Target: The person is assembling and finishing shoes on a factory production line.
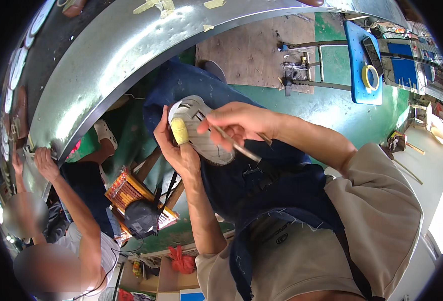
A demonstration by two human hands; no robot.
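My left hand [177, 150] holds a shoe sole-up, its white grooved sole [201, 135] facing me; a yellow wrap covers my left thumb [180, 131], which rests on the sole. My right hand [239, 123] grips a thin, blurred stick-like tool [236, 144] whose tip lies over the sole. Both hands work above a dark blue apron [261, 185] on my lap.
A curved metal table [106, 55] arcs across the top left. A co-worker's hands [43, 160] work at its edge on the left. An orange woven stool with a black cap [140, 216] stands below. A blue bench holding a tape roll [371, 76] sits far right on the green floor.
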